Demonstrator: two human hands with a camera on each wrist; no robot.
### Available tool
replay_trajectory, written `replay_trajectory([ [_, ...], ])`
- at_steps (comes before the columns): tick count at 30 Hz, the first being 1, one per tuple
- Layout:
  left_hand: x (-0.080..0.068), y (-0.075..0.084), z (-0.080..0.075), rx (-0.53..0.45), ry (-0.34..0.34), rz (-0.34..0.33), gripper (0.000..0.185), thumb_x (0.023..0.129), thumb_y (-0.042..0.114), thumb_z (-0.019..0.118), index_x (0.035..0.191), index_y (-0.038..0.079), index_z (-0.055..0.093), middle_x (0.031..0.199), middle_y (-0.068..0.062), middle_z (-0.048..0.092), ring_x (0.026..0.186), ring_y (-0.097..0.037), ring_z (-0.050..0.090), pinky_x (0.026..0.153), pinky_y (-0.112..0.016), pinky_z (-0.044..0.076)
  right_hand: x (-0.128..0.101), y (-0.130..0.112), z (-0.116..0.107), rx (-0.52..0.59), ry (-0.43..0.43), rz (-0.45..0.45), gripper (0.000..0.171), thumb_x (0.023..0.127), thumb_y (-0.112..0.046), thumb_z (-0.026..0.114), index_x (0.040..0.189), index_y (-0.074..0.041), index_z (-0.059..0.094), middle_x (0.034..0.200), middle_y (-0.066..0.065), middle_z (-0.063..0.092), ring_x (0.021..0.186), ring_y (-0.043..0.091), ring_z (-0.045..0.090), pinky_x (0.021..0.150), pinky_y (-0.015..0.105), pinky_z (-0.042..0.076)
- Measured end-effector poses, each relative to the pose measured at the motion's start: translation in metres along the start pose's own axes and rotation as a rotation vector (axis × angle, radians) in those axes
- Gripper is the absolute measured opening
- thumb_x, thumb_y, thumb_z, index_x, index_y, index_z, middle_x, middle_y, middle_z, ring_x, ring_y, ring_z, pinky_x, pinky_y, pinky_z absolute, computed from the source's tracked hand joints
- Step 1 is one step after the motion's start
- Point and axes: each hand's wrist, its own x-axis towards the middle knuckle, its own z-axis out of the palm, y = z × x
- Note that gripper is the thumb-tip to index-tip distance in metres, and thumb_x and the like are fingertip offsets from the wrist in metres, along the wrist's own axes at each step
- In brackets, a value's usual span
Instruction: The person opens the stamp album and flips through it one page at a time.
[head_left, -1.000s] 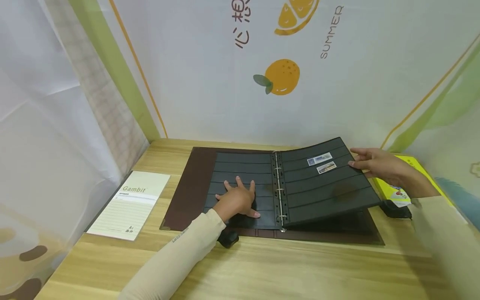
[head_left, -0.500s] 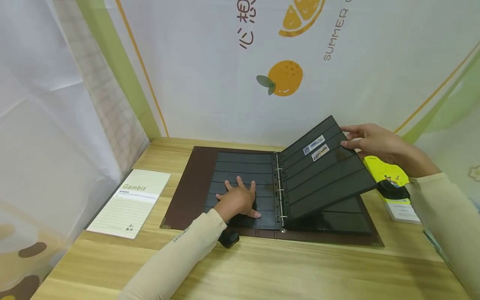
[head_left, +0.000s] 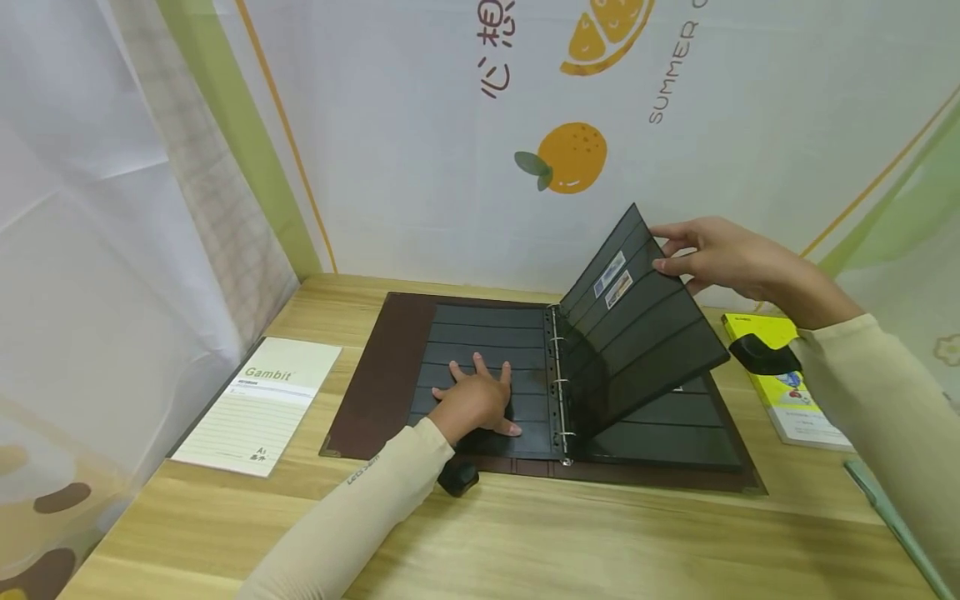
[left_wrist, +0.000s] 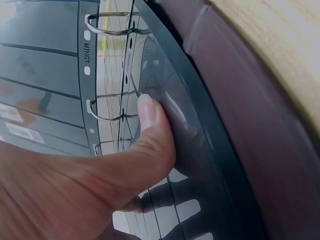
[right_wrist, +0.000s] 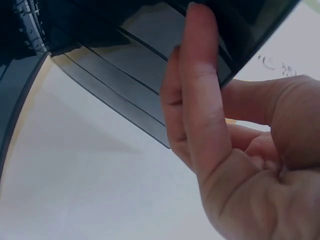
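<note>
A brown ring binder (head_left: pixel 375 375) lies open on the wooden table. My right hand (head_left: pixel 712 254) pinches the outer edge of a black pocket page (head_left: pixel 637 333) and holds it tilted steeply up over the metal rings (head_left: pixel 558 379). Two small stamps (head_left: pixel 611 279) sit in the page's upper rows. In the right wrist view the fingers (right_wrist: pixel 200 100) lie across that page's edge (right_wrist: pixel 145 65). My left hand (head_left: pixel 476 400) rests flat with spread fingers on the left-hand black page (head_left: pixel 480 333). The left wrist view shows its thumb (left_wrist: pixel 150 135) pressing the page beside the rings (left_wrist: pixel 102 25).
A lined notepad (head_left: pixel 258 408) marked Gambit lies left of the binder. A yellow booklet (head_left: pixel 787 375) lies to the right of it. Printed fabric walls close in the table at the back and left. Bare table runs along the front edge.
My right hand has lifted the black page from nearly flat to a steep tilt, swinging it up and leftward about the rings. The left hand has stayed put.
</note>
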Motion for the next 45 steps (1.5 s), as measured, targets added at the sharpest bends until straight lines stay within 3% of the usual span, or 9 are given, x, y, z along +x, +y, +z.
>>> replay_trajectory([
  [13, 0.0, 0.0, 0.001, -0.001, 0.004, 0.0, 0.105, 0.086, 0.059, 0.069, 0.164, 0.032, 0.004, 0.17, -0.018, -0.003, 0.154, -0.052, 0.005, 0.11, -0.072, 0.034, 0.014, -0.041, 0.005, -0.031, 0.002, -0.031, 0.063, 0.104, -0.014, 0.056, 0.16, -0.006, 0.028, 0.135, 0.024, 0.051, 0.092, 0.024, 0.057, 0.067, 0.024, 0.057],
  [21, 0.001, 0.0, 0.003, 0.006, -0.005, 0.001, 0.106, 0.085, 0.06, 0.069, 0.164, 0.032, 0.004, 0.17, -0.018, -0.004, 0.154, -0.052, 0.004, 0.11, -0.072, 0.034, 0.021, -0.044, 0.011, -0.021, -0.016, -0.036, 0.065, 0.103, -0.017, 0.058, 0.159, -0.003, 0.028, 0.139, 0.028, 0.05, 0.091, 0.024, 0.057, 0.067, 0.025, 0.057],
  [37, 0.0, 0.002, -0.001, 0.017, -0.024, 0.012, 0.105, 0.088, 0.059, 0.067, 0.164, 0.031, 0.001, 0.17, -0.017, -0.008, 0.154, -0.051, 0.001, 0.112, -0.072, 0.032, 0.02, -0.058, 0.029, -0.016, -0.011, -0.055, 0.066, 0.102, -0.013, 0.058, 0.159, -0.001, 0.027, 0.132, 0.026, 0.053, 0.068, 0.017, 0.059, 0.064, 0.025, 0.057],
  [45, -0.001, -0.004, 0.0, 0.173, 0.086, 0.043, 0.106, 0.082, 0.072, 0.065, 0.164, 0.03, 0.011, 0.17, -0.018, 0.012, 0.15, -0.051, 0.027, 0.098, -0.062, 0.052, 0.022, -0.063, 0.031, -0.039, -0.022, -0.063, 0.067, 0.101, -0.013, 0.059, 0.158, 0.002, 0.027, 0.133, 0.029, 0.054, 0.069, 0.016, 0.062, 0.065, 0.026, 0.057],
])
